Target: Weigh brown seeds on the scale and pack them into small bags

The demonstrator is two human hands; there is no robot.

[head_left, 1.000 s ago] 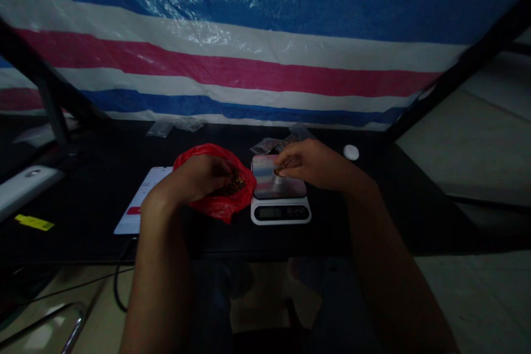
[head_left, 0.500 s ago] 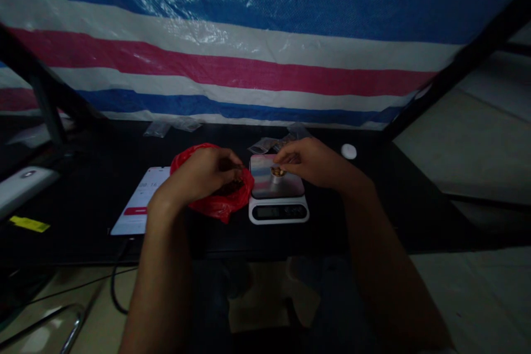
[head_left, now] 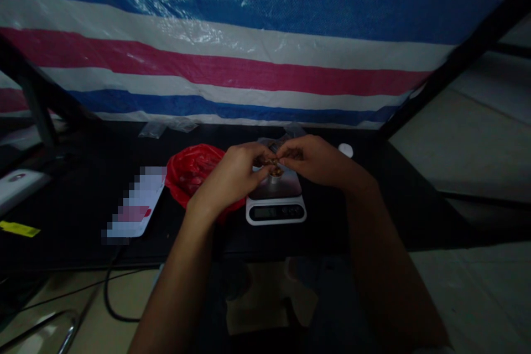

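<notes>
A small white digital scale (head_left: 276, 207) sits on the black table (head_left: 83, 177), with a little metal cup (head_left: 276, 172) on its platform. My left hand (head_left: 234, 174) is pinched over the cup, holding small brown bits. My right hand (head_left: 311, 160) is also pinched, its fingertips at the cup's rim, meeting my left fingers. To the left of the scale lies an open red plastic bag (head_left: 191, 168).
A phone with a lit screen (head_left: 135, 204) lies left of the bag, its cable hanging off the table edge. Clear plastic sachets (head_left: 166, 127) and a small white round object (head_left: 345, 150) lie at the back. A striped tarp (head_left: 249, 55) hangs behind.
My left hand has left the red bag and moved right to the cup on the scale, carrying brown bits. My right hand has stayed at the cup.
</notes>
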